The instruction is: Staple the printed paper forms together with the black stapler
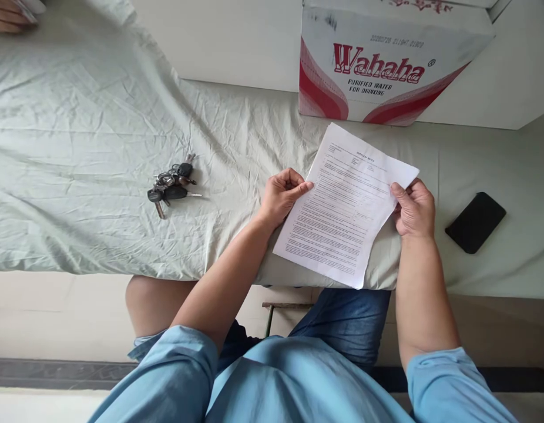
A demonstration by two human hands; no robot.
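On the pale green bedsheet [78,147], near its front edge, a person in a light blue shirt holds a printed sheet of paper [342,205] between both hands. The left hand [283,195] is curled into a loose fist at the sheet's left edge, its thumb lying across the paper's margin and pinching it against the folded fingers. The right hand [413,208] grips the opposite edge, thumb on top of the page and fingers tucked behind it, so that both hands are closed on the paper rather than spread. The sheet is tilted, its upper corner pointing toward the cardboard box [386,64] and its lower corner reaching just past the edge of the bed. Dense lines of small print cover it; the words are too small to read.

Well to the left of the left hand, a bunch of keys [171,183] with black fobs lies on the wrinkled sheet. To the right of the right hand, apart from it, a black phone [475,222] rests face down at an angle. The box, marked "Wahaha" in red with "purified water for drinking" beneath, stands just behind the paper, against the white wall [237,41]. At the far upper left corner, another person's fingers [5,16] show at the frame's edge.
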